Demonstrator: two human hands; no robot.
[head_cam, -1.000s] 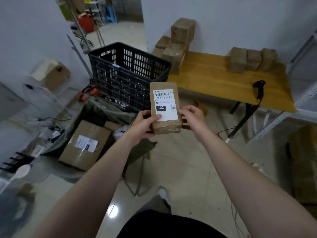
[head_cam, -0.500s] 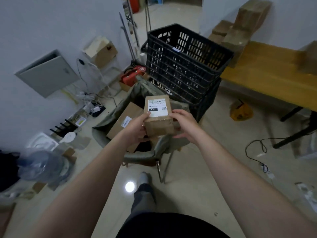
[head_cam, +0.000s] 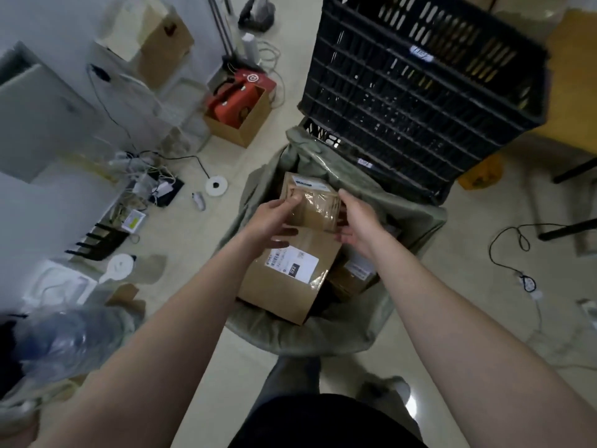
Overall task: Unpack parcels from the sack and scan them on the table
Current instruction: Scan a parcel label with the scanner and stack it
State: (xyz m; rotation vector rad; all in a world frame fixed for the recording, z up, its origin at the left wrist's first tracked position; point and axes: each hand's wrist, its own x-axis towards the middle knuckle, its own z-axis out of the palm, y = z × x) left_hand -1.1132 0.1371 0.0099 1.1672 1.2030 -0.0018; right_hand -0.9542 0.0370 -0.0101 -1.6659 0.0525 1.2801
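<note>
View has swung down from the table. Left hand (head_cam: 274, 218) and right hand (head_cam: 358, 221) both grip the small parcel (head_cam: 311, 205), now low over the open sack (head_cam: 323, 337), above the 032 parcel (head_cam: 284, 279). Probably going back in, not to scanning.

view: swung down off the table, sack (head_cam: 323, 337) now centre frame | small parcel (head_cam: 310, 205): was upright, label facing camera; now tipped flat, low over the sack's mouth above a larger box (head_cam: 287, 279) | left hand (head_cam: 274, 218), right hand (head_cam: 358, 218): lowered with it, gripping its sides
</note>
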